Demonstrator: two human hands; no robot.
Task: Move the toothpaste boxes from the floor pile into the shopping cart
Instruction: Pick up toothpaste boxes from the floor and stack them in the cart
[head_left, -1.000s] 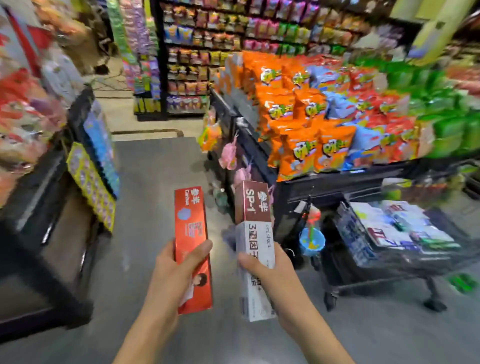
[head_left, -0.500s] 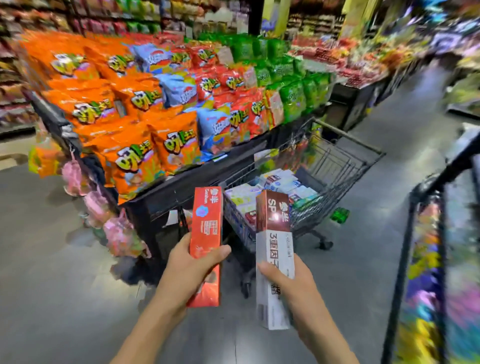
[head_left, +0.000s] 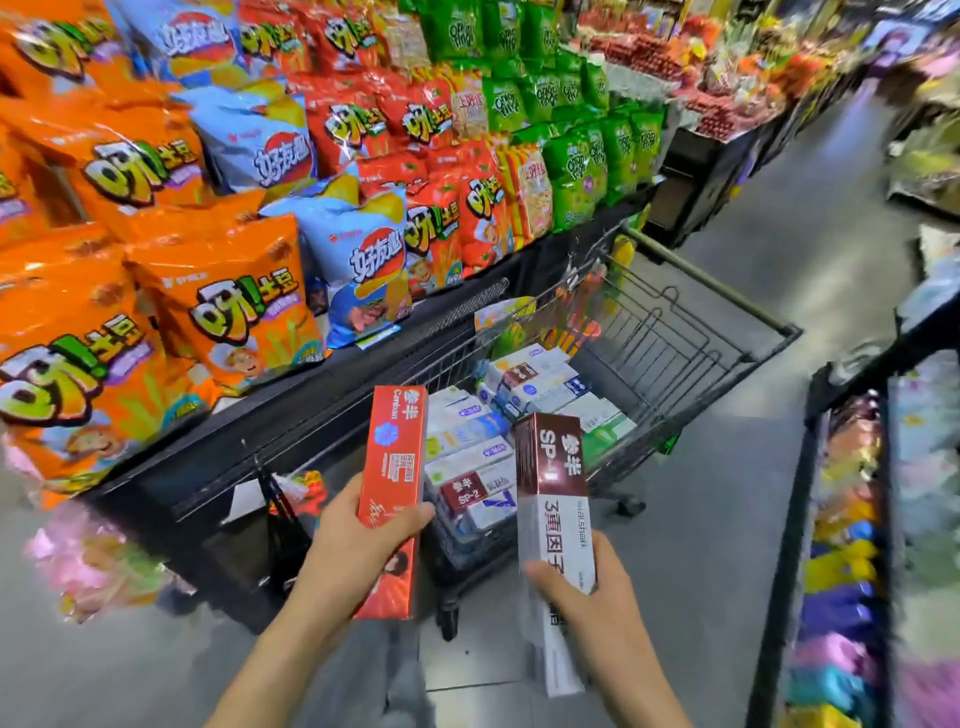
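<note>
Carry step: left hand (head_left: 358, 551) grips red box (head_left: 393, 499), right hand (head_left: 587, 592) grips brown-white box (head_left: 556, 514), both upright; cart (head_left: 691, 332) at 12 o'clock, part-filled; next, reach over rim and release.

The red toothpaste box (head_left: 396, 467) is standing nearly upright in the left hand (head_left: 358, 545). The maroon-and-white toothpaste box (head_left: 555, 519) is standing upright in the right hand (head_left: 587, 597). The wire shopping cart (head_left: 675, 332) is sitting just beyond both, holding a layer of mostly white toothpaste boxes (head_left: 519, 415) lying flat.
</note>
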